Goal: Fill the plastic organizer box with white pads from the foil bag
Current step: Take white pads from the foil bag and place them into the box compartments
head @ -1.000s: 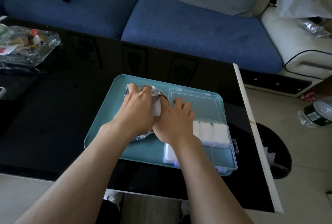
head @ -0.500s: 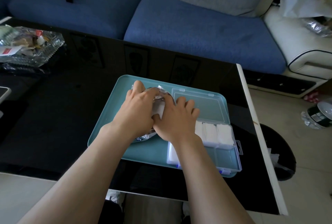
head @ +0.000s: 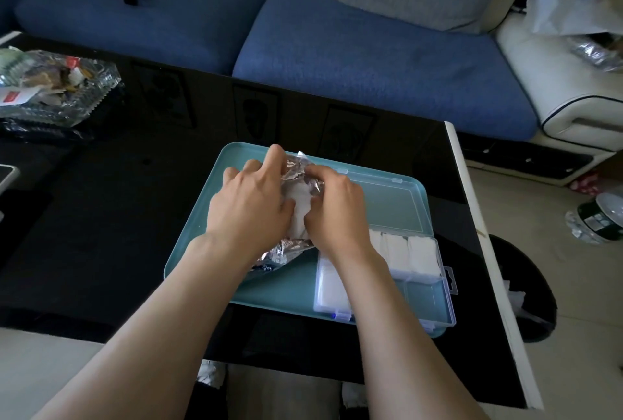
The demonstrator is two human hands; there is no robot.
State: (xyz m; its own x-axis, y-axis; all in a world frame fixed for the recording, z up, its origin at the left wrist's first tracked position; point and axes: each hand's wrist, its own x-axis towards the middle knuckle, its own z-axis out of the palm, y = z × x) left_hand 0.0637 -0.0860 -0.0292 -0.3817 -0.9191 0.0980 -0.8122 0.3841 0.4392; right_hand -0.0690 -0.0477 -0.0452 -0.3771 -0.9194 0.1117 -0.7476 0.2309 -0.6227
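On a teal tray [head: 209, 244] by the desk's [head: 101, 217] right edge, our left hand [head: 249, 203] and right hand [head: 337, 214] both grip a crinkled foil bag [head: 279, 252], with white pads [head: 300, 210] showing inside it. Just right of the bag lies the clear plastic organizer box [head: 424, 298], lid open, its far compartments packed with more pads [head: 409, 254].

You have room over the black table [head: 111, 224] left of the teal tray [head: 279, 291]. The organizer box [head: 424, 298] and its open lid [head: 387, 207] fill the tray's right half; a glass dish [head: 84, 96] occupies the table's far-left corner.
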